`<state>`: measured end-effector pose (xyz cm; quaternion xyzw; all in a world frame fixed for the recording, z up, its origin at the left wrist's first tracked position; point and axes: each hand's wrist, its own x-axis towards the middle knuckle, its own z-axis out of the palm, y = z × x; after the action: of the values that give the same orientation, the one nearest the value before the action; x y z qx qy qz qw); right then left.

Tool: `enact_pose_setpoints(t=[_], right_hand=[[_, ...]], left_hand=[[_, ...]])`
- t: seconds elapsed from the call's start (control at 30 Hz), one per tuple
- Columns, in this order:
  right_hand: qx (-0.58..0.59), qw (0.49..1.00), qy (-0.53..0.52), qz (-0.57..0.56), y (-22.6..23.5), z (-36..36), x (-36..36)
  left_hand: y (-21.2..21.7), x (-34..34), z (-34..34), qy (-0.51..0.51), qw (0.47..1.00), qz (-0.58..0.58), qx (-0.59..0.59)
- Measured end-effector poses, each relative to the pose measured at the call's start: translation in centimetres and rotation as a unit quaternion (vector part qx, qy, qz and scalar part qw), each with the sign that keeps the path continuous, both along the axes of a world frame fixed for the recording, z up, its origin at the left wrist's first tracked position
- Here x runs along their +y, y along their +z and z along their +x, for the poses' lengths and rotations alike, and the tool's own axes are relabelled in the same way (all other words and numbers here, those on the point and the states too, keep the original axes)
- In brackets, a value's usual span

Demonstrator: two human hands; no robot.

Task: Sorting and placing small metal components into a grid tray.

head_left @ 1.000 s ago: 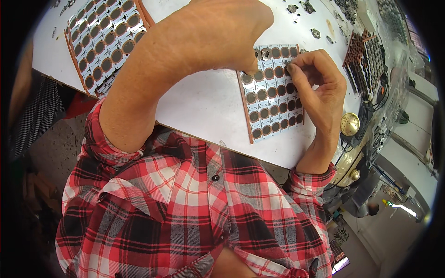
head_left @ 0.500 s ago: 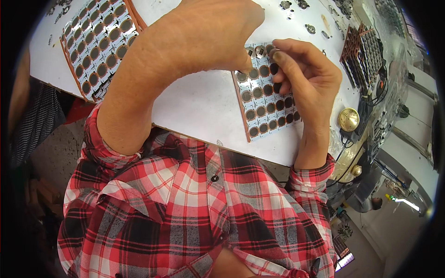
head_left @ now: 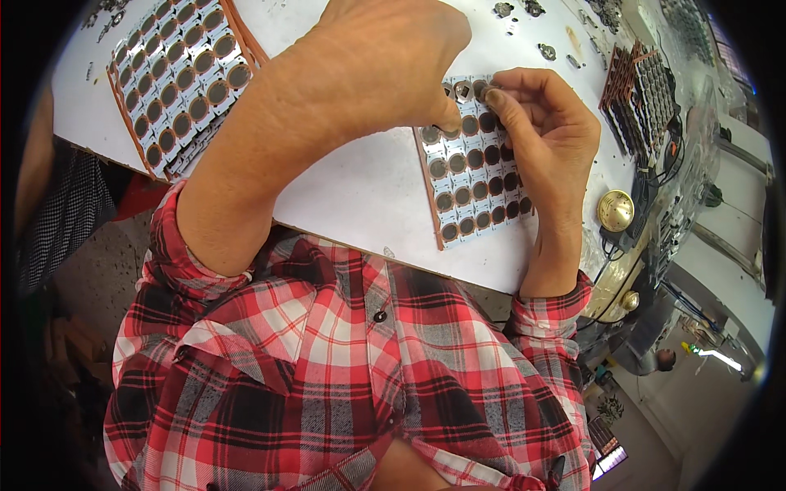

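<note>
A small tray of round dark discs in white square cells lies on the white table in front of me. My left hand reaches over it from the left, its fingertips pressed down on the tray's top left cells. My right hand rests on the tray's right side, thumb and forefinger pinched on a disc at the tray's top edge. Part of the tray is hidden under both hands.
A larger stack of similar trays sits at the far left of the table. More stacked trays stand upright at the far right, beside loose small metal parts. A brass dome-shaped bell sits at the table's right edge among cables.
Both hands have shifted up the tray toward its far edge. My right fingers moved from the tray's right side to its top row.
</note>
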<state>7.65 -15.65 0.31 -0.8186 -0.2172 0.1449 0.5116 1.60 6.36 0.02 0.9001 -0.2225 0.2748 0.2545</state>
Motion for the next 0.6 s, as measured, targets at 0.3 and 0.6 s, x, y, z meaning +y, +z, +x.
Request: enact_pose_setpoints(t=[0.3, 0.6], right_hand=[[0.001, 0.999, 0.011, -0.04, -0.1, 0.1, 0.1], [-0.23, 0.961, 0.114, -0.103, 0.1, 0.1, 0.2]], left_hand=[[4.3, -0.4, 2.0, 0.052, 0.877, 0.038, 0.477], [0.5, -0.9, -0.5, 0.069, 0.996, 0.05, -0.015]])
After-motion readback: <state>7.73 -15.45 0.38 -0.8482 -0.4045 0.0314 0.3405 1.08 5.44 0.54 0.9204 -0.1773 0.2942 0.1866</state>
